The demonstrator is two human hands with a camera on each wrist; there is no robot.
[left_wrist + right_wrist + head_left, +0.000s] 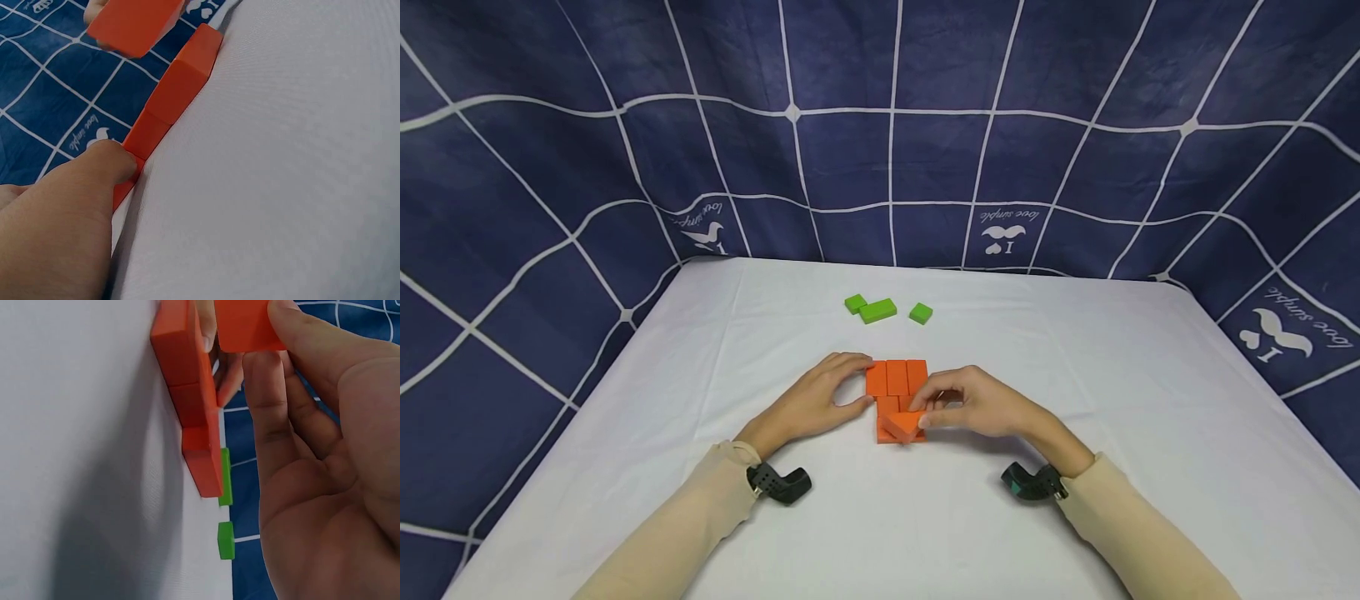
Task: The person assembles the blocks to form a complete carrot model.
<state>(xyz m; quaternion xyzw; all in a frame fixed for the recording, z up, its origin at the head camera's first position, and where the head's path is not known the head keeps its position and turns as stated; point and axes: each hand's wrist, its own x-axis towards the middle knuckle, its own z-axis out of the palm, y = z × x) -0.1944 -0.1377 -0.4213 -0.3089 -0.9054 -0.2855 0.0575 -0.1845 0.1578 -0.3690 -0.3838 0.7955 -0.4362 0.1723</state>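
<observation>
Several orange blocks (897, 377) lie flat and close together on the white table, a row of three at the far side and more nearer the person. My right hand (981, 404) pinches one orange block (901, 425) between thumb and fingers, tilted above the near end of the group. In the right wrist view this held block (250, 325) is raised over the others. My left hand (823, 393) rests at the group's left side, its index finger at the far left corner and its thumb lower down beside the blocks. Part of the group is hidden under the right hand.
Beyond the orange group lie a small green block (855, 303), a longer green block (877, 312) and another small green block (921, 313). A dark blue cloth (850, 158) with white lines hangs behind the white table (1075, 358). Each wrist wears a black device (780, 483).
</observation>
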